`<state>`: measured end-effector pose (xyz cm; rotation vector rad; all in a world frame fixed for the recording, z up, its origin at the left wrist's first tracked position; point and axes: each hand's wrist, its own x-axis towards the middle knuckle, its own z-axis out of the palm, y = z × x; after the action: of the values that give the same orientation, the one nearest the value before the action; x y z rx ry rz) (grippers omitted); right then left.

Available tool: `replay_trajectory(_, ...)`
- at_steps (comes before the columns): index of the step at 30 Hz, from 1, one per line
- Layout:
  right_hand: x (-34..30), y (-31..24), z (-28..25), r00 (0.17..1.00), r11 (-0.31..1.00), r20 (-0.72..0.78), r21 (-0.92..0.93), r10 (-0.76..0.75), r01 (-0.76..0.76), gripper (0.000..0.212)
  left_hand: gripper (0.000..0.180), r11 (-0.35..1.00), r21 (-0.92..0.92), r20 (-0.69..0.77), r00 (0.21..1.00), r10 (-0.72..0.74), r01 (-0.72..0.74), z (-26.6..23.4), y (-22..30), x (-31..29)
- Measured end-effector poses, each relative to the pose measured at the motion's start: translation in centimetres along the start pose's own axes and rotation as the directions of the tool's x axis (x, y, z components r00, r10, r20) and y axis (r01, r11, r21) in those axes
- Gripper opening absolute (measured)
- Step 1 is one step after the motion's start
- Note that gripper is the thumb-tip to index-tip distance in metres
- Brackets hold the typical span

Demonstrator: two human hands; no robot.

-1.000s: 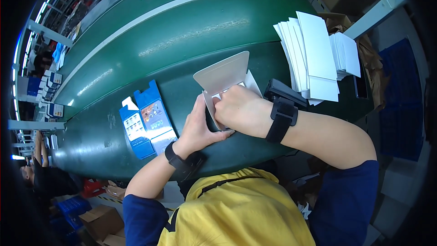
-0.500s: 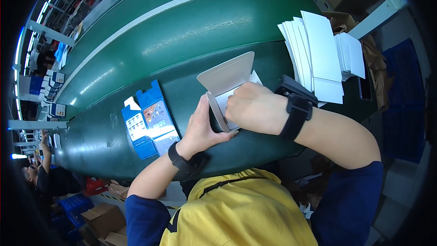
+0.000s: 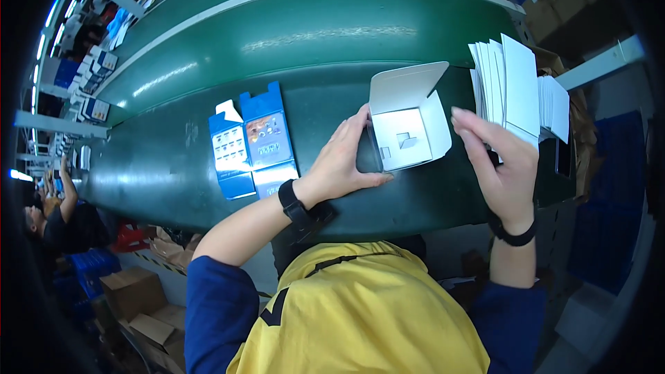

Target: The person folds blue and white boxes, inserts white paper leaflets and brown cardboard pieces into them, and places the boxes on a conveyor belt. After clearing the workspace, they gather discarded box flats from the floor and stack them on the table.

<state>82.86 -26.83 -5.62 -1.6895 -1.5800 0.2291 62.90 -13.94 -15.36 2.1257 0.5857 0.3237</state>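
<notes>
A white-lined carton (image 3: 407,121) stands on the green work surface, its lid raised and its inside facing up. In its white inner panel is a small cut-out with a raised tab. My left hand (image 3: 341,159) grips the carton's left side, fingers behind and thumb along the lower edge. Right of the carton and apart from it, my right hand (image 3: 502,159) is raised with thumb and fingertips together, and nothing shows between them. To the left of my left hand lies a flat blue printed carton (image 3: 267,142), unfolded.
White flat sheets (image 3: 516,90) stand in a stack at the right, beside a smaller white stack (image 3: 554,111) and a dark phone-like object (image 3: 563,159). A green conveyor belt (image 3: 312,28) runs behind a pale rail. Far left are several small boxes (image 3: 93,107) and another person (image 3: 69,215).
My right hand has come out of the carton and moved right. The carton now sits turned with its inside in full sight. The whole view has shifted somewhat.
</notes>
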Motion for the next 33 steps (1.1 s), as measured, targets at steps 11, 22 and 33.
replay_trajectory(11, -2.1, -2.3, 3.9, 0.996, 0.999, 0.077, -0.033, 0.041, -0.039, 0.029, 0.112, 0.999, -0.003, -0.177, 0.983, 0.049, -0.051, 1.2, 1.6, 0.2)
replay_trajectory(22, 0.4, -2.1, 7.3, 0.856, 0.883, 0.509, -0.36, -0.086, 0.302, 0.025, 0.106, 0.981, -0.194, 0.073, 0.997, 0.009, 0.005, -0.9, -0.4, -0.6)
replay_trajectory(33, 3.5, -0.8, 7.1, 0.613, 0.95, 0.772, -0.293, 0.168, 0.109, 0.019, 0.104, 0.983, -0.181, 0.068, 0.998, -0.003, 0.015, -0.3, 0.0, -0.9)
